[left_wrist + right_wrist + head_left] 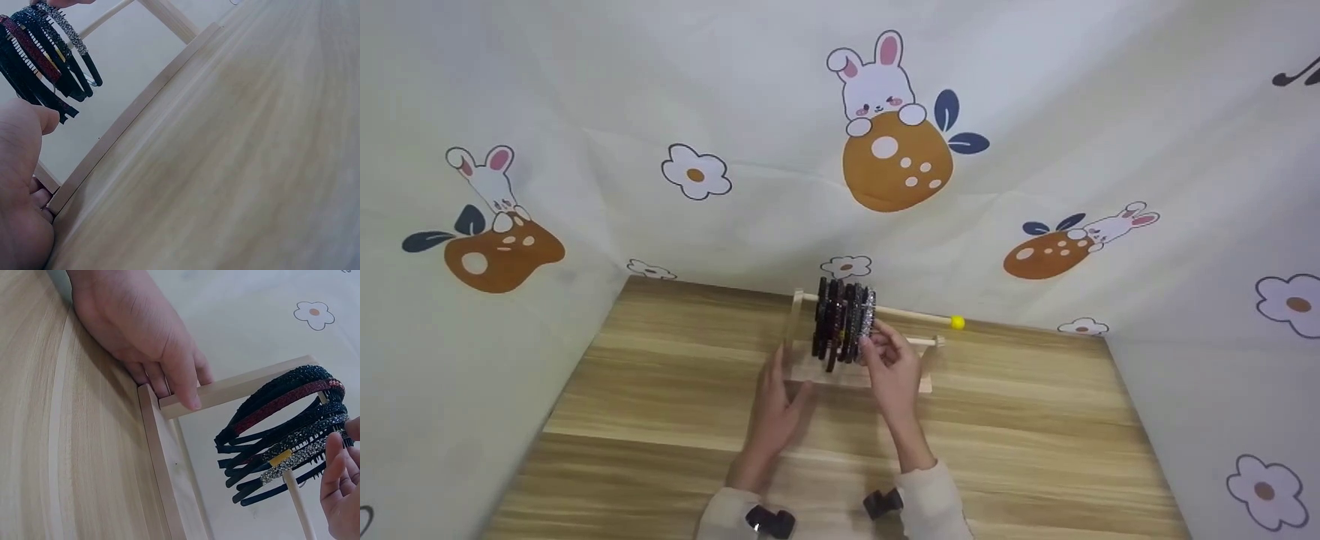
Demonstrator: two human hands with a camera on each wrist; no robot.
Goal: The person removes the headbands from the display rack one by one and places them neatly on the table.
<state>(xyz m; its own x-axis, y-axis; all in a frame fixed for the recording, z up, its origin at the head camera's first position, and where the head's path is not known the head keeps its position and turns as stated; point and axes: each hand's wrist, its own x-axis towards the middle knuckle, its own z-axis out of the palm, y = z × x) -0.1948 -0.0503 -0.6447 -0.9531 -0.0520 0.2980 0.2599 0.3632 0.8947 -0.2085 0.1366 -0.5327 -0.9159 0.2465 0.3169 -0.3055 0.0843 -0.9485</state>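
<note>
Several headbands (831, 330), mostly black with one dark red and one silvery, hang in a row on a pale wooden rack (793, 322). My right hand (898, 375) pinches the silvery headband (869, 311) at the right end of the row. At the rack's left end, my left hand (776, 416) holds the upright post (242, 382), thumb on the inner side and fingers round the outside. Glittery stones and comb teeth show on the headbands in the right wrist view.
An upper rod (915, 313) with a yellow ball (957, 322) on its end points right. Below it runs a lower rod (924, 341) with a pale end knob. Behind the wood-grain tabletop (1020, 420) hangs a printed cloth wall (765, 225).
</note>
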